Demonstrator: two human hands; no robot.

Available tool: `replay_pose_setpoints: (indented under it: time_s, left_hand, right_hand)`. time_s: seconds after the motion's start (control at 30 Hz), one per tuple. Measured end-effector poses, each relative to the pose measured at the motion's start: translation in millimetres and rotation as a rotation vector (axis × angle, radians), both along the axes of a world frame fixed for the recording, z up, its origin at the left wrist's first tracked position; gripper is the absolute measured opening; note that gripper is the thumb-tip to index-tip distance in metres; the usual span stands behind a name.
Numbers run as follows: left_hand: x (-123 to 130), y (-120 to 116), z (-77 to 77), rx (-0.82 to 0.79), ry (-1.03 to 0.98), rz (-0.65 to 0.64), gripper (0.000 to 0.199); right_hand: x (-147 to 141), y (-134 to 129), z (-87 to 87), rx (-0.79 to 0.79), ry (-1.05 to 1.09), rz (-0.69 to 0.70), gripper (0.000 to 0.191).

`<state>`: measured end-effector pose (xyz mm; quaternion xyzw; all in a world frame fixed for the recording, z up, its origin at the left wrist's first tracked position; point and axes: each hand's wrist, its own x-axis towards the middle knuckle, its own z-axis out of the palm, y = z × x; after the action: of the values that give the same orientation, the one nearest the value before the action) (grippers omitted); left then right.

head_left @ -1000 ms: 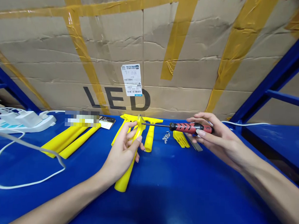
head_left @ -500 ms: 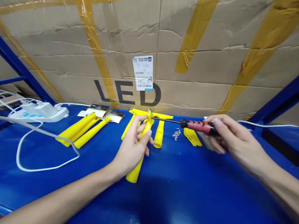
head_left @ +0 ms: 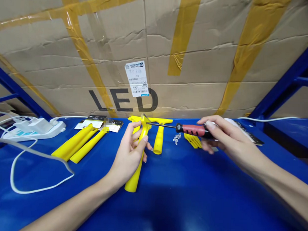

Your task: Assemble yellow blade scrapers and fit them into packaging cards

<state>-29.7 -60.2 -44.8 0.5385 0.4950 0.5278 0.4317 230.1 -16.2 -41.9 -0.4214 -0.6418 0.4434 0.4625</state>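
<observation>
Blue steel shelving (head_left: 166, 203) runs beneath a taped cardboard carton (head_left: 196, 56). Well left of the hands, a white power strip (head_left: 34, 131) sits near loose yellow handles (head_left: 74, 143). The left hand (head_left: 127, 155) has its fingers curled around an upright yellow plastic handle (head_left: 133, 182), the thumb pressed against its front. A red-and-black screwdriver (head_left: 194, 130) points its thin shaft at that handle's top, the tip just beside it, and the right hand (head_left: 226, 138) has its fingers clamped on the grip. Small metal screws (head_left: 176, 139) and a yellow piece (head_left: 192, 141) lie just under the shaft. Unlike the earlier frame, a white-and-black packet (head_left: 244, 130) now shows behind the right hand.
</observation>
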Motion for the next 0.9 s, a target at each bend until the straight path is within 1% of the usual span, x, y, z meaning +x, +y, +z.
replay_pose_setpoints:
  time_s: [0.1,0.17,0.23,0.33,0.4,0.47,0.53,0.57,0.6,0.67,0.77,0.83,0.9]
  left_hand:
    - [0,-1,-0.1,-0.001,-0.001,-0.004,0.039]
    - [0,-2,-0.6,-0.011,0.016,-0.017,0.039]
    - [1,-3,-0.7,-0.006,0.041,-0.022,0.039]
    - [3,-4,1.3,0.031,0.058,-0.013,0.037]
    - [3,-3,3.2,0.051,0.043,-0.005,0.036]
    - [3,-3,4.3,0.042,0.03,-0.005,0.036]
    - [3,-2,4.0,0.009,0.04,-0.009,0.037]
    - [3,-2,3.2,-0.005,0.051,-0.008,0.038]
    - [2,-2,2.3,-0.009,0.066,-0.004,0.038]
    - [2,-3,0.0,0.007,0.091,0.015,0.038]
    - [2,-6,-2.3,0.04,0.111,0.027,0.036]
    - [2,-7,-1.9,0.053,0.119,0.021,0.036]
    - [1,-7,0.6,0.074,0.118,0.004,0.038]
  right_hand:
    - [5,2,-1.0,0.088,0.048,0.045,0.037]
    - [5,3,-1.8,0.1,0.034,0.037,0.032]
    - [4,3,-2.3,0.036,0.019,0.013,0.034]
    - [0,4,-2.5,-0.111,0.031,-0.015,0.044]
    - [0,4,-1.9,-0.142,0.083,0.013,0.04]
    - [1,3,-0.9,-0.076,0.099,0.029,0.033]
    - [3,1,0.0,0.028,0.056,0.0,0.033]
    - [4,0,0.3,0.055,0.035,-0.019,0.034]
    - [4,-1,0.7,0.048,0.032,-0.03,0.033]
    - [2,-2,1.7,-0.066,0.095,-0.026,0.031]
    - [-2,-2,4.6,-0.361,0.23,-0.021,0.035]
    - [-4,-1,7.4,-0.521,0.286,-0.043,0.041]
    - [-4,0,10.3,-0.589,0.307,-0.057,0.042]
